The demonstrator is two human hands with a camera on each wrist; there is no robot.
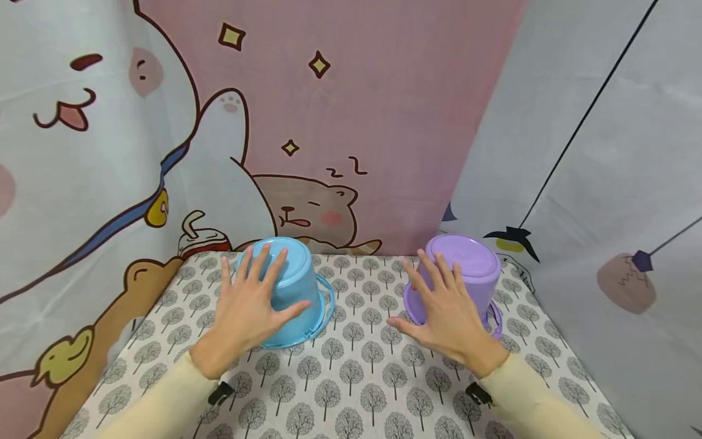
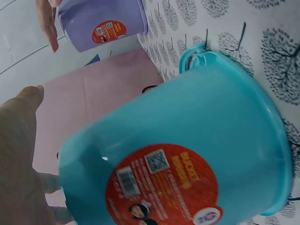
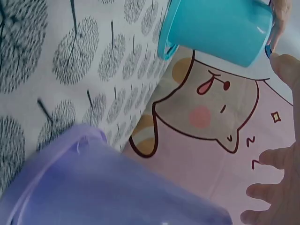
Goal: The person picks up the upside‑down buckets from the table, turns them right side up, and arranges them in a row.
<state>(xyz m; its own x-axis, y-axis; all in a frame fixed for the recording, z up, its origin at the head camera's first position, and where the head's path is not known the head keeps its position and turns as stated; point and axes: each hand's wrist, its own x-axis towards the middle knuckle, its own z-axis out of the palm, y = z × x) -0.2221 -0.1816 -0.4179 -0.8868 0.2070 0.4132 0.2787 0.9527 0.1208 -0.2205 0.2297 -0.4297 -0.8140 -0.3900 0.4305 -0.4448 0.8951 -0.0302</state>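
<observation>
A light blue bucket (image 1: 296, 311) stands upside down on the left of the table, its handle (image 1: 329, 308) lying out to the right by the rim. My left hand (image 1: 247, 305), fingers spread and straight, overlaps the bucket's base in the head view. In the left wrist view a round red label (image 2: 164, 187) shows on its side. On the right, a purple bucket (image 1: 477, 283) is also bottom up, with its handle (image 1: 496, 320) resting at the rim. My right hand (image 1: 446, 311) is spread near its base. Neither hand curls around a bucket.
A white cloth (image 1: 351, 372) printed with grey trees covers the table. Behind it hangs a pink curtain (image 1: 384, 122) with cartoon animals, and pale fabric (image 1: 592, 183) closes off the right side. Cream sleeves and small black wrist mounts are at the front.
</observation>
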